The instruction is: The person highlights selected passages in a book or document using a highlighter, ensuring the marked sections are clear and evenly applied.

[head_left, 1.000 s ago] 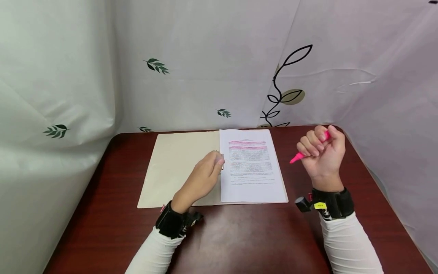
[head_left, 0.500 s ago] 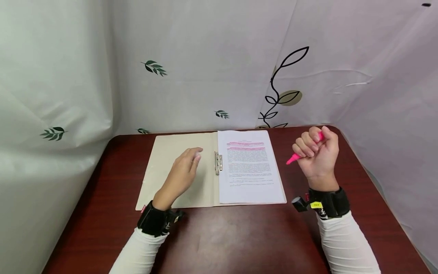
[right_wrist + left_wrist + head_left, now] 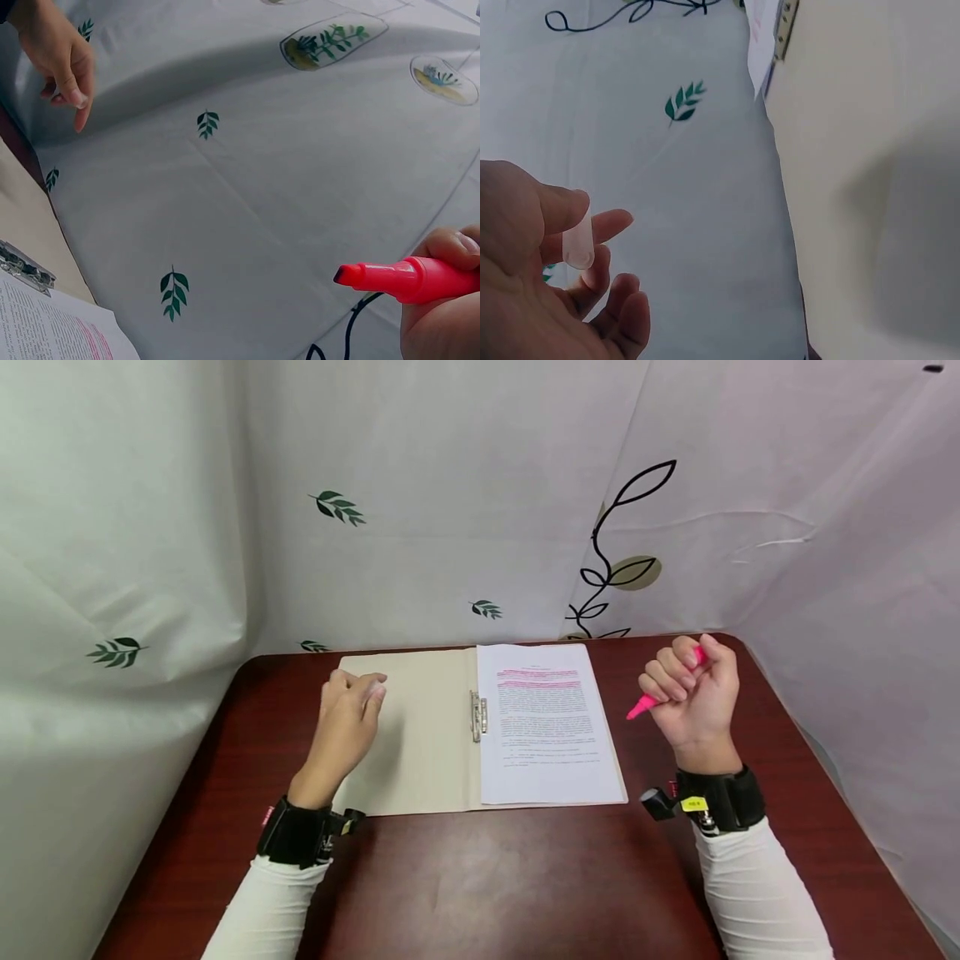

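My left hand (image 3: pixel 341 718) is raised over the left cover of an open cream folder (image 3: pixel 431 752). Thumb and index finger pinch a small translucent, pale pink cap (image 3: pixel 577 244), seen best in the left wrist view; the other fingers curl loosely. To the right of the folder, my right hand (image 3: pixel 697 710) is lifted with its palm side showing. Its fingers wrap round an uncapped pink highlighter (image 3: pixel 424 279), whose tip points down to the left in the head view. Printed sheets (image 3: pixel 551 781) lie on the folder's right side, with several pink highlighted lines near the top.
A metal clip (image 3: pixel 475 717) sits along the folder's spine at the sheets' left edge. Everything lies on a dark red-brown table (image 3: pixel 480 893). A pale curtain (image 3: pixel 420 485) with leaf prints hangs right behind the table and along its sides.
My left hand has moved left, from over the metal clip to the folder's left cover, keeping the cap, so the clip is uncovered. The right hand stays nearly still with the highlighter.
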Motion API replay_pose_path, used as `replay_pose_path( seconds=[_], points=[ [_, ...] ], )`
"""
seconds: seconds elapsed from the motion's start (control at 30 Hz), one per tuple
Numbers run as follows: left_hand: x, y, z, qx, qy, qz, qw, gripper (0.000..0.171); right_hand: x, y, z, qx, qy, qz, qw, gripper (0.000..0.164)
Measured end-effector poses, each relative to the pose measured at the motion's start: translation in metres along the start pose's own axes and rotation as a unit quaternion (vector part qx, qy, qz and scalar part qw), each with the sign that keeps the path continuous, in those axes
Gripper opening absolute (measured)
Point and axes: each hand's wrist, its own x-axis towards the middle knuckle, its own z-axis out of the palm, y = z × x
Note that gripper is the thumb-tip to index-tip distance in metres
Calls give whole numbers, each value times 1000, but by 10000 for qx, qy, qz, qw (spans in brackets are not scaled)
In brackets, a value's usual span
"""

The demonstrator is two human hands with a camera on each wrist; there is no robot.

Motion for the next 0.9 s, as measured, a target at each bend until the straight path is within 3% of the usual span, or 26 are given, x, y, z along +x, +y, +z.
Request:
replay_pose_path(
  seconds=[0.2, 0.57, 0.9],
  points=[
    [6, -19, -9, 98, 99, -236, 9996, 31, 1, -1, -2, -18, -37, -12, 10000, 55],
    [17, -68, -27, 606, -50, -703, 9957, 32, 3, -2, -4, -78, -60, -17, 10000, 55],
    [29, -94, -27, 929, -321, -1319, 9864, 38, 1, -1, -6, -114, -36, -28, 9999, 50]
  ],
)
